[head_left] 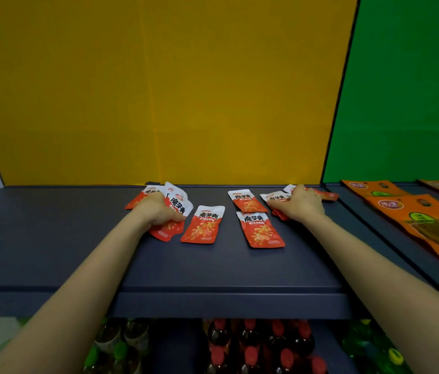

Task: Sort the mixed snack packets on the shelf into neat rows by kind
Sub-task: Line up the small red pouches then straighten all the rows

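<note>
Several small red-and-white snack packets lie on the dark blue shelf (pixel 78 238). My left hand (pixel 159 210) grips a bunch of these packets (pixel 178 203) at the back left, fingers curled round them. One loose packet (pixel 203 224) lies just right of that hand. Two more packets (pixel 246 201) (pixel 260 230) lie one behind the other in the middle. My right hand (pixel 300 203) rests on a small pile of packets (pixel 276 197) at the back right, its fingers curled over their edges. Another packet (pixel 326 195) sticks out behind that hand.
Large orange packets (pixel 412 220) lie on the neighbouring shelf section to the right. A yellow panel (pixel 159 90) and a green panel (pixel 407 90) form the back wall. Below the shelf stand bottles with red caps (pixel 250 346) and green ones (pixel 369 349).
</note>
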Tool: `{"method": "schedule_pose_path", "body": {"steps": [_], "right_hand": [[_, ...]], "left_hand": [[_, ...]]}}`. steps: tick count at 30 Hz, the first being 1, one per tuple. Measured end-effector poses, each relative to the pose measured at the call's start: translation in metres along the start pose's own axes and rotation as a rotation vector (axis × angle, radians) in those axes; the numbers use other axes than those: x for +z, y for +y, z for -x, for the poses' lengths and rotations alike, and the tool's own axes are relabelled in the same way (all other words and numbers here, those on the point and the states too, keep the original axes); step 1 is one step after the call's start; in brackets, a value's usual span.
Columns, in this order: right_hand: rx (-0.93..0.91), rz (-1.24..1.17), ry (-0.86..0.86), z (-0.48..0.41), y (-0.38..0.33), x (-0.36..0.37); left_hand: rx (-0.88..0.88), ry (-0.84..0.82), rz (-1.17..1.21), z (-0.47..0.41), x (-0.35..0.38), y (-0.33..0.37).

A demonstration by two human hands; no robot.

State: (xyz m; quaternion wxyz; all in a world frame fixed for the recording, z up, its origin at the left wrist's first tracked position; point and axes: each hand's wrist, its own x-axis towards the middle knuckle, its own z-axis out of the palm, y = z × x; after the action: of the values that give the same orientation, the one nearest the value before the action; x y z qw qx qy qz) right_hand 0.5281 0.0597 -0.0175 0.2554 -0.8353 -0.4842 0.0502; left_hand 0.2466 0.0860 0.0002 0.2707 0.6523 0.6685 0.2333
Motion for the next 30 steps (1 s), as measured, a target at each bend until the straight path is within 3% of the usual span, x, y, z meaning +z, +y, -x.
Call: {"method": "schedule_pose_path", "body": {"steps": [4,7,12,19,24,30], "right_hand": [[0.077,-0.096,-0.036,-0.004,-0.002,-0.007],[0.125,-0.184,-0.081,-0.004,-0.003,-0.016],[0.110,-0.314,-0.106,0.004,-0.002,-0.018],[0.015,-0.764,0.071,0.060,0.020,-0.065],[0.030,-1.025,0.202,0.121,0.088,-0.128],[0.232,-1.029,0.399,0.200,0.221,-0.170]], "left_hand": [[0.099,0.057,0.095,0.002,-0.001,-0.006],[0.120,-0.027,0.184,0.008,-0.009,-0.010],[0.146,-0.163,0.582,0.027,-0.026,-0.008],[0.302,-0.217,0.864,0.049,-0.029,0.049],[0.402,-0.478,0.868,0.094,0.018,0.115],[0.437,-0.787,0.822,0.164,0.121,0.185]]}}
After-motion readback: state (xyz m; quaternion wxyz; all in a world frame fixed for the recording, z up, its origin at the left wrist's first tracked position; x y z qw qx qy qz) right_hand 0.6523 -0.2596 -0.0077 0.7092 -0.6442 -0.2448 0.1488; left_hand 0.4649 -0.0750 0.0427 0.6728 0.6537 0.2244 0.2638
